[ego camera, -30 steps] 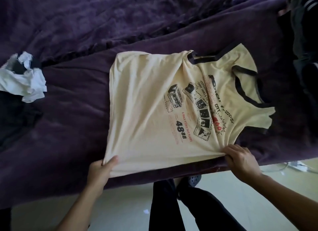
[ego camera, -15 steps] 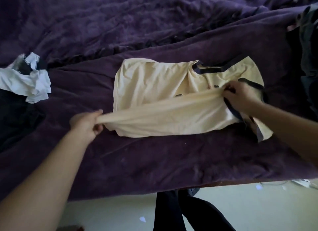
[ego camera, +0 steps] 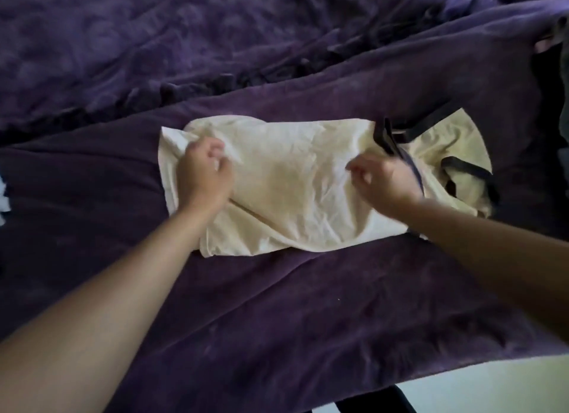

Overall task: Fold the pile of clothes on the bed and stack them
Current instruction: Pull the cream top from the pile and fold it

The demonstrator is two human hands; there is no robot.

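Observation:
A cream T-shirt (ego camera: pixel 286 178) with dark trim lies folded lengthwise on the purple bed cover (ego camera: pixel 277 305), its plain back side up and its printed front hidden. The collar and sleeves with dark bands stick out at the right end. My left hand (ego camera: pixel 204 172) sits on the shirt's left end with its fingers curled into the fabric near the hem corner. Near the collar, my right hand (ego camera: pixel 381 178) pinches the folded edge with curled fingers.
A rumpled purple blanket (ego camera: pixel 184 43) fills the far half of the bed. Dark clothes (ego camera: pixel 557 83) lie at the right edge and a scrap of white cloth (ego camera: pixel 3 194) shows at the left edge. The bed's near edge and pale floor (ego camera: pixel 492 385) are at bottom right.
Both hands lifted the shirt's near edge and carried it away from me over the printed front, laying it down. The shirt is now half as deep, and my view has leaned closer.

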